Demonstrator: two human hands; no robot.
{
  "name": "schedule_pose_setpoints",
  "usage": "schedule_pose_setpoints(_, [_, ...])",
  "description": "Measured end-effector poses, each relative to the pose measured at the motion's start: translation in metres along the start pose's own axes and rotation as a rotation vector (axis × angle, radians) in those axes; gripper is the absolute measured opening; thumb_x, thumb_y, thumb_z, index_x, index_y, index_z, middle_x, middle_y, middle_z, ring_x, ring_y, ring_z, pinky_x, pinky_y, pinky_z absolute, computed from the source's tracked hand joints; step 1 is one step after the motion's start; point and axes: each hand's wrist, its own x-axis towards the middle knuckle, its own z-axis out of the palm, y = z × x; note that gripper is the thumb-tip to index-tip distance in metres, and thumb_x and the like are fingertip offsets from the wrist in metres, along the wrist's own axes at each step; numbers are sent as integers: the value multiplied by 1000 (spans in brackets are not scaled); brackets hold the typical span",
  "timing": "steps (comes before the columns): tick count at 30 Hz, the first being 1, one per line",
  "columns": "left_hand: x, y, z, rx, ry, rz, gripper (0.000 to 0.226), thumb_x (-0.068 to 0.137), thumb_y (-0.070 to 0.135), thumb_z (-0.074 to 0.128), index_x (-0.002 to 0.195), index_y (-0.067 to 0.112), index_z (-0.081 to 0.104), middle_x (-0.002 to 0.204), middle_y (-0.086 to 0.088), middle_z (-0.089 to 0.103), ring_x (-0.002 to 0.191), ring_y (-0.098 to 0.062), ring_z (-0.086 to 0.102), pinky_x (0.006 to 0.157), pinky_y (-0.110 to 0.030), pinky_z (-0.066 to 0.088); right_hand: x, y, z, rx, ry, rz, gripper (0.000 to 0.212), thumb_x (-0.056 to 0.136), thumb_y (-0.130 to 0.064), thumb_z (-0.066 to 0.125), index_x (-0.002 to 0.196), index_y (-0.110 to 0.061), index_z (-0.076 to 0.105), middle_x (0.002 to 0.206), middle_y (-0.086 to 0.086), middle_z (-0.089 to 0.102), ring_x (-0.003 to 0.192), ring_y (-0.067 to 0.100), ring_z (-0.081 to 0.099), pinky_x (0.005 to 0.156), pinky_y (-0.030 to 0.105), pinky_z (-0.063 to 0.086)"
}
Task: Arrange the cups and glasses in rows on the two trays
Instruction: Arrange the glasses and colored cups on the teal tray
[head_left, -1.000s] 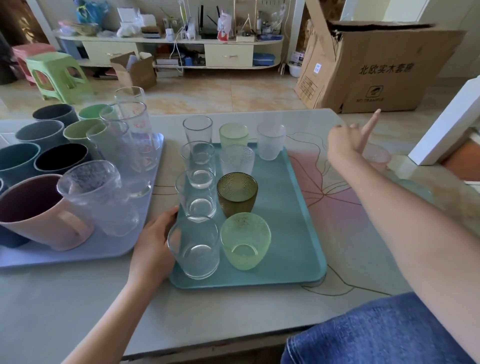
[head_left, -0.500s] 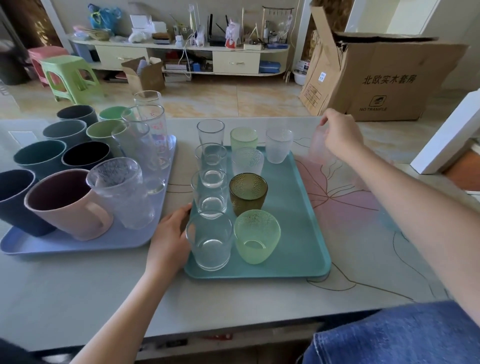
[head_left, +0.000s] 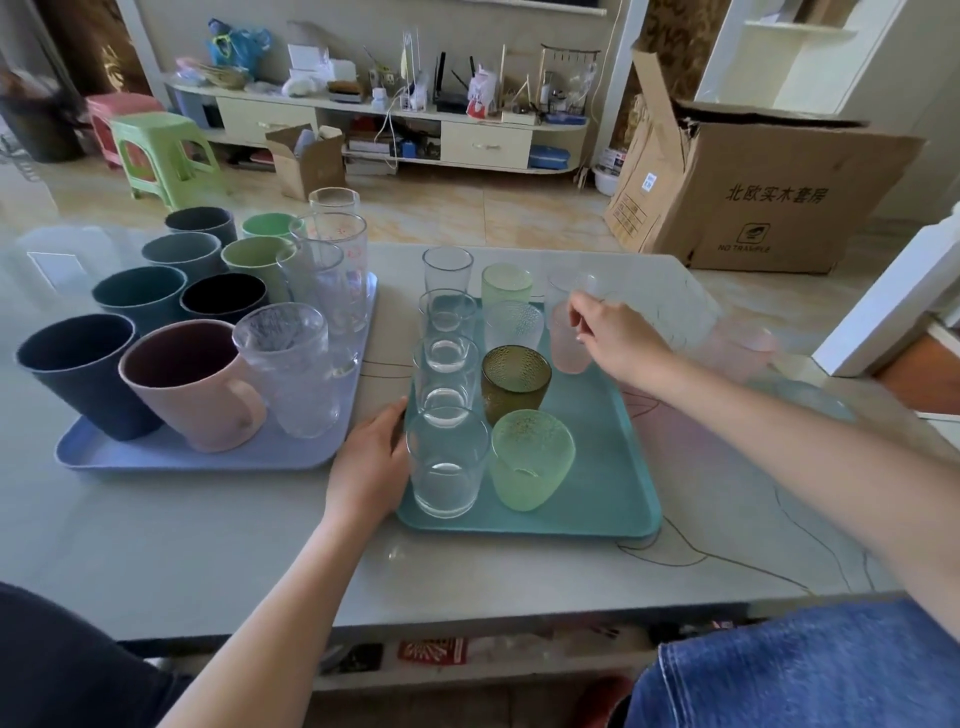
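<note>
A teal tray (head_left: 613, 467) holds a left column of clear glasses and a middle column of green, frosted and amber ones. My right hand (head_left: 618, 340) grips the rim of a frosted pink glass (head_left: 567, 345) over the tray's right column, just in front of a frosted white glass (head_left: 558, 291). My left hand (head_left: 371, 467) rests against the tray's left edge, beside the nearest clear glass (head_left: 447, 462). The lavender tray (head_left: 171, 451) at left carries several coloured cups, a pink mug (head_left: 195, 384) and tall clear glasses.
A large cardboard box (head_left: 769, 197) stands on the floor beyond the table's far right corner. A white panel (head_left: 893, 301) leans at the right edge. Stools and a cluttered low shelf sit further back.
My right hand took the pink glass from the table's right side and carried it left over the teal tray. My left hand stayed at the tray's edge.
</note>
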Motion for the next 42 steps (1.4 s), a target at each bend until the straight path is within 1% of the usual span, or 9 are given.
schedule_pose_setpoints(16, [4,0,1,9,11,26,40,93,28,52,132,23,55,133,1,60,121,-19,54,92,-28,42,-5,3,-12,20,-111,0,16,90,-13,56,104,-15,52,94,4,61,84,25,59,72,38,51])
schedule_pose_setpoints(20, [3,1,1,19,8,34,40,93,26,52,132,21,55,133,-1,60,121,-21,55,92,-29,42,-8,18,-30,8,85,68,17,95,-21,49,106,-11,54,96,5,63,82,25,60,67,33,48])
schedule_pose_setpoints(23, [2,2,1,16,12,33,40,93,24,52,132,21,55,134,-2,59,121,-22,54,92,-28,41,-13,43,-43,-278,274,205,21,94,-26,49,108,-11,53,98,9,68,93,29,60,87,38,37])
schedule_pose_setpoints(26, [2,2,1,16,15,35,40,93,23,52,133,20,55,134,-3,59,121,-22,54,93,-28,40,-23,63,-51,-541,131,434,39,93,-38,48,117,-7,50,102,13,68,107,31,57,108,50,21])
schedule_pose_setpoints(29, [2,2,1,12,19,30,40,94,25,51,133,20,54,135,-3,58,122,-23,53,95,-31,41,-34,72,-51,-660,-206,635,45,95,-50,37,98,-13,61,97,7,66,105,27,58,115,54,8])
schedule_pose_setpoints(33, [2,1,1,15,13,21,41,93,26,52,134,22,53,135,-4,57,122,-23,53,94,-30,40,-41,83,-35,-616,-333,607,12,87,-21,54,79,-17,62,75,0,62,84,23,56,113,48,16])
schedule_pose_setpoints(35, [3,-1,1,20,9,22,41,93,26,52,134,22,53,135,-5,58,122,-24,53,93,-30,40,-38,85,-31,-593,-285,602,17,81,-8,52,83,-18,66,78,0,65,79,22,54,107,42,22])
schedule_pose_setpoints(39, [3,-1,1,25,10,22,41,93,26,53,135,22,53,135,-5,58,123,-24,52,94,-30,40,-35,94,-33,-474,-90,566,15,86,-13,53,99,-16,60,95,5,67,89,25,57,84,33,32])
schedule_pose_setpoints(42, [2,0,1,28,12,23,41,94,27,53,135,22,53,135,-5,57,123,-24,52,93,-28,39,-36,98,-32,-457,-60,614,31,88,-20,56,117,-9,49,110,11,64,109,29,55,93,38,34])
